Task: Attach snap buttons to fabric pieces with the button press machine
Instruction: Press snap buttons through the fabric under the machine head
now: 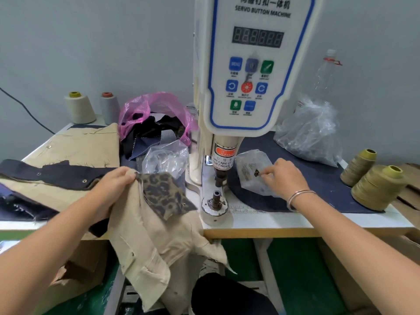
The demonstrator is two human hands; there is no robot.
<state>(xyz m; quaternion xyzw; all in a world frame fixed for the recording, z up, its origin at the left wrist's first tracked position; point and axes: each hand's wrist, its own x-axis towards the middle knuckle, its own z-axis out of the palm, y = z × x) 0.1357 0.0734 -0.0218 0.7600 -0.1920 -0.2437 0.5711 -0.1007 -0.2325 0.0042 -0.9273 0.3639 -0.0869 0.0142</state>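
Picking a button: the right hand [281, 176] reaches into a small clear bag [252, 171] just right of the press and pinches a small dark snap piece [256, 172] at its fingertips.
Fabric: the left hand [113, 183] grips the beige garment [147, 242] by its leopard-print collar [163, 194], left of the lower die [216, 198]; most of it hangs off the tabletop [272, 220] edge.
Progress: nothing lies on the die yet, so loading and pressing seem still to come; dark strips [56, 176] beyond the left hand already carry metal snaps.
Around: thread cones [377, 185] right of the right hand, a pink bag [156, 110] of scraps beyond the left.
Obstacle: the collar must cross to the die; fingers come near the punch [221, 176].
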